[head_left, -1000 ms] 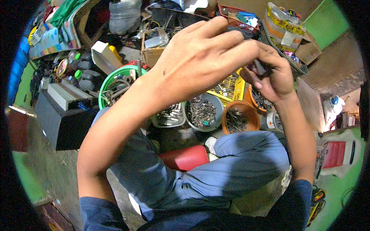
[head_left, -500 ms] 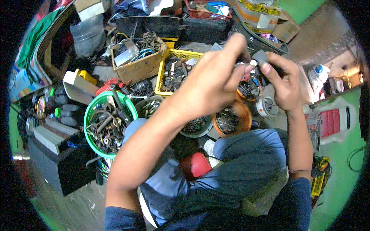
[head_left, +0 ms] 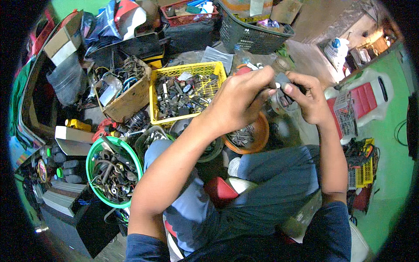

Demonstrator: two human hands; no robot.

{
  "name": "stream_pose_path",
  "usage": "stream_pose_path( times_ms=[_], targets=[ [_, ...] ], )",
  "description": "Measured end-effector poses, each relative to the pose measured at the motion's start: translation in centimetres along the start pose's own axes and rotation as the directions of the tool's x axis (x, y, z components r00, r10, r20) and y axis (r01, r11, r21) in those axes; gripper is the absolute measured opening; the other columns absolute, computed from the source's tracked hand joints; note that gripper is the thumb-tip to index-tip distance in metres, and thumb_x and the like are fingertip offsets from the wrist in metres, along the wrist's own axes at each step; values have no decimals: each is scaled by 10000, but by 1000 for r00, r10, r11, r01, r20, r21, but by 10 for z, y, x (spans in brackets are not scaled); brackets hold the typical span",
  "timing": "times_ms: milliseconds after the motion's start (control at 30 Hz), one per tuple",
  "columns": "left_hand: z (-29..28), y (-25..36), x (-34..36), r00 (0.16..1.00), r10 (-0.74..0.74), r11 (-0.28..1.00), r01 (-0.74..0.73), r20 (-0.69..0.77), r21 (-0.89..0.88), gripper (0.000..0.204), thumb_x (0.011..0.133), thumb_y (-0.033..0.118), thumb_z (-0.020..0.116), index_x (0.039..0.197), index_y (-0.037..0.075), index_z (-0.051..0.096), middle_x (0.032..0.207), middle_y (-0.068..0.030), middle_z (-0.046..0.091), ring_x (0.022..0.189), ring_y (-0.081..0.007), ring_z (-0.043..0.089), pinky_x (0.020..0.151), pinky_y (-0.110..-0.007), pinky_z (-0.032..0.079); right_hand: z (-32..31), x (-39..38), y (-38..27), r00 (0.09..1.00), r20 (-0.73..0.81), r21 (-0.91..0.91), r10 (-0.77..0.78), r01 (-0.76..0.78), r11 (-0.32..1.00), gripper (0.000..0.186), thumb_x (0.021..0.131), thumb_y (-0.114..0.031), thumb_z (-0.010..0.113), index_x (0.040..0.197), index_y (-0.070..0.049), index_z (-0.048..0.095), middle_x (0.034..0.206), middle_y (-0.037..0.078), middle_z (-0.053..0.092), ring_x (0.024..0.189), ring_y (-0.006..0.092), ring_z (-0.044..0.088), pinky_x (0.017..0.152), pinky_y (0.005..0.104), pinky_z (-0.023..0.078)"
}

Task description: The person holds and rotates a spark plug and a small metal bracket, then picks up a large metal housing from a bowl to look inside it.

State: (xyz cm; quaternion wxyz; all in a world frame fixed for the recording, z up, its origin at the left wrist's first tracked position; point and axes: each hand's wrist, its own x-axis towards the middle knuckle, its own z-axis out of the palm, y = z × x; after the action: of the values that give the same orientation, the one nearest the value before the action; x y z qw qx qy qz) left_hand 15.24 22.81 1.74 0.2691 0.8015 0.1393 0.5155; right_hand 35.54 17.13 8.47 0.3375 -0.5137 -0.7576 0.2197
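Note:
My right hand [head_left: 310,98] pinches a small flat dark-grey piece [head_left: 283,80] between thumb and fingers. Close against it, my left hand [head_left: 244,98] is closed with its fingers curled, and whatever it grips is mostly hidden by the hand. A small white tip [head_left: 278,85] shows between the two hands, at the grey piece's edge. Both hands are raised over my lap. Below them stands an orange bowl [head_left: 262,139] of small metal parts. To the left of my left hand is a yellow plastic crate [head_left: 152,101] filled with small dark parts.
A green-rimmed tub [head_left: 90,162] of mixed parts stands left of my knee. Behind it is a cardboard box [head_left: 126,105] of cables. A dark plastic basket [head_left: 251,40] stands at the back. On the right are a red-and-white panel [head_left: 363,101] and a small yellow crate [head_left: 365,174].
The view has shifted, so the crate and boxes appear farther left. Both hands sit slightly lower in the picture, still close together, with the grey piece in the right one.

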Motion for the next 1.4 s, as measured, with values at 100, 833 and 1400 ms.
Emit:
stream_pose_path(
  times_ms=[100,833,1400],
  targets=[
    [13,2,10,973,-219,939,232,80,-254,161,893,62,670,978,16,541,876,-112,599,832,-227,593,747,-341,474,-7,-9,4,988,-20,-241,-152,142,960,171,897,-126,667,901,38,622,800,132,581,733,244,588,664,360,470],
    [69,4,-15,788,-574,730,616,222,-297,100,899,15,654,915,21,556,820,-122,647,754,-195,633,708,-303,489,22,-55,90,998,-14,327,61,-53,944,177,973,-157,605,936,9,653,817,113,642,762,205,645,691,424,499],
    [82,-75,-45,734,-678,722,675,44,-154,143,921,102,677,904,26,558,802,-61,655,776,-132,603,755,-296,475,18,-65,169,990,-117,-371,77,-116,921,216,881,-250,691,913,-38,714,915,178,621,857,377,648,767,468,522]
  ],
)
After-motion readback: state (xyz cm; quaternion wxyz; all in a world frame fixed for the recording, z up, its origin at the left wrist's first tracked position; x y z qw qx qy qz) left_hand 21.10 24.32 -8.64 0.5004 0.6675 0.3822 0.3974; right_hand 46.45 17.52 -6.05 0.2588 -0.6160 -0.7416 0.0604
